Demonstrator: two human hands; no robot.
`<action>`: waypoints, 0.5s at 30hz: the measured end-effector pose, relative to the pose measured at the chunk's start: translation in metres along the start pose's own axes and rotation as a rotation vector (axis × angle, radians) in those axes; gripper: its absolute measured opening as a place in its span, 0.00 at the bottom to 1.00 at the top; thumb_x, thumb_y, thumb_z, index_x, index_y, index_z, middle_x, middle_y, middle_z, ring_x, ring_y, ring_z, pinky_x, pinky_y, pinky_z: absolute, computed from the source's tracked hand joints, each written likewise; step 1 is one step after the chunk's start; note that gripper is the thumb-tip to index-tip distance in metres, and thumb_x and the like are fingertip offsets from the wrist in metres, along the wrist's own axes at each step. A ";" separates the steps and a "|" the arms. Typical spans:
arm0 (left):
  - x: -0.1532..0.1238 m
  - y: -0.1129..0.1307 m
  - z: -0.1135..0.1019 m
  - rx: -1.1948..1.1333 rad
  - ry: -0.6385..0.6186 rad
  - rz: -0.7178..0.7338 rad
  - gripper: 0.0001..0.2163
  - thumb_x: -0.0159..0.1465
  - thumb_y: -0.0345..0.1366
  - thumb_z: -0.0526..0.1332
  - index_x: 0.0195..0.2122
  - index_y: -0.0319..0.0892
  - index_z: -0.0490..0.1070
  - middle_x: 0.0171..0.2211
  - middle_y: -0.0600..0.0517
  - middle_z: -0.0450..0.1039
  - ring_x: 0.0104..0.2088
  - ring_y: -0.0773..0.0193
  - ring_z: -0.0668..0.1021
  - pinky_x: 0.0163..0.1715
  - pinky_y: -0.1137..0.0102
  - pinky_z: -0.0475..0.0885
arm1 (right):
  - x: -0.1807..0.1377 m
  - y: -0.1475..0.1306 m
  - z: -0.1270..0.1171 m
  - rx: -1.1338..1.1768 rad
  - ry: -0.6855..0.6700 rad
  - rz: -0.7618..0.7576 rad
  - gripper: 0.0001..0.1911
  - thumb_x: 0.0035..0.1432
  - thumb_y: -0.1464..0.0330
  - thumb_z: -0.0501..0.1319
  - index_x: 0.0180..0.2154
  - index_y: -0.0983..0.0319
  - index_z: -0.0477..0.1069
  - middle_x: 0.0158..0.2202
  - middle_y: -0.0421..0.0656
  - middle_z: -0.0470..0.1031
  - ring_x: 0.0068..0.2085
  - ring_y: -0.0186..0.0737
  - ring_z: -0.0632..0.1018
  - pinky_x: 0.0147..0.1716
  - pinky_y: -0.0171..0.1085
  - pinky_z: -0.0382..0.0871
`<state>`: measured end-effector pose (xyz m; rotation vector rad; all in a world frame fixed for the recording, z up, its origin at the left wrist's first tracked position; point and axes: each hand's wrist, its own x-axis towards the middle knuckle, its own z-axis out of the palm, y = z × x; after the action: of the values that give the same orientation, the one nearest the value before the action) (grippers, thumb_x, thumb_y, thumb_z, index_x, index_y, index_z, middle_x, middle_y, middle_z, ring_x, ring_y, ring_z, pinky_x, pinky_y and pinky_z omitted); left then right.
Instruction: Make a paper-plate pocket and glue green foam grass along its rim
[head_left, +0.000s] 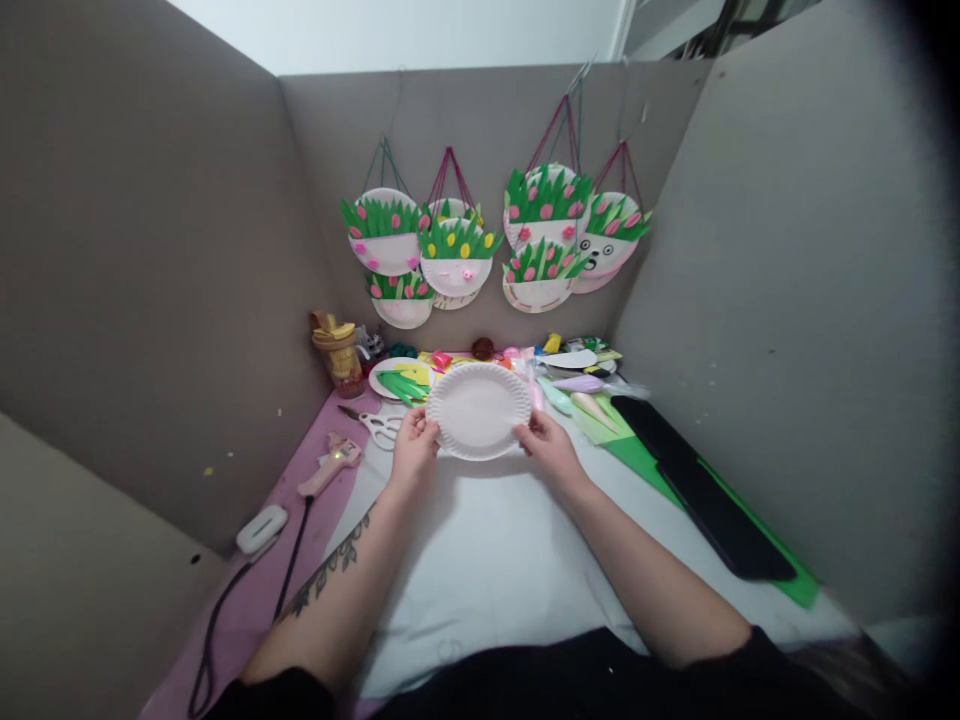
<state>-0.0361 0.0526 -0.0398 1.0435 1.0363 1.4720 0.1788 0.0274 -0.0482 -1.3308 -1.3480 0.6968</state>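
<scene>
A white paper plate (480,412) with a ridged rim is held up above the table, its face turned toward me. My left hand (415,448) pinches its left edge, the thumb lying on the front of the rim. On the opposite edge, my right hand (549,446) grips the rim the same way. White-handled scissors (381,428) lie just left of my left hand. Behind them, a second white plate (380,368) carries green and yellow paper cutouts (409,382).
Pink glue gun (334,468) and white corded device (262,529) lie at left, near a brown cup (343,362). Craft supplies (581,384) line the back. A long black object (701,490) lies on green sheets (802,588) at right. Decorated plates (459,272) hang on the back panel.
</scene>
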 end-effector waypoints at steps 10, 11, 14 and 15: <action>0.021 0.005 -0.032 0.601 -0.148 0.150 0.10 0.54 0.35 0.61 0.35 0.38 0.75 0.35 0.47 0.79 0.36 0.58 0.78 0.38 0.68 0.70 | 0.011 0.014 -0.005 -0.149 -0.103 -0.063 0.09 0.50 0.63 0.57 0.24 0.61 0.67 0.22 0.38 0.67 0.27 0.36 0.67 0.27 0.34 0.61; 0.021 0.006 -0.033 0.662 -0.136 0.179 0.10 0.55 0.35 0.60 0.35 0.39 0.76 0.35 0.47 0.79 0.36 0.57 0.78 0.38 0.68 0.70 | 0.011 0.014 -0.005 -0.133 -0.104 -0.057 0.08 0.50 0.63 0.57 0.25 0.61 0.68 0.22 0.38 0.67 0.27 0.37 0.68 0.28 0.34 0.61; 0.021 0.006 -0.034 0.755 -0.069 0.225 0.11 0.56 0.35 0.60 0.38 0.39 0.78 0.36 0.46 0.79 0.37 0.56 0.79 0.40 0.67 0.69 | 0.010 0.013 -0.005 -0.045 -0.093 -0.038 0.10 0.51 0.63 0.57 0.33 0.61 0.71 0.27 0.40 0.71 0.30 0.38 0.71 0.30 0.35 0.65; 0.022 0.006 -0.034 0.762 -0.047 0.228 0.11 0.56 0.35 0.60 0.39 0.40 0.78 0.37 0.45 0.79 0.37 0.56 0.79 0.40 0.67 0.69 | 0.010 0.012 -0.005 -0.019 -0.089 -0.029 0.12 0.51 0.63 0.57 0.36 0.61 0.72 0.29 0.41 0.73 0.30 0.39 0.72 0.30 0.36 0.66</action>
<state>-0.0730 0.0705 -0.0409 1.7665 1.5338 1.2252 0.1891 0.0377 -0.0558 -1.3063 -1.4458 0.7329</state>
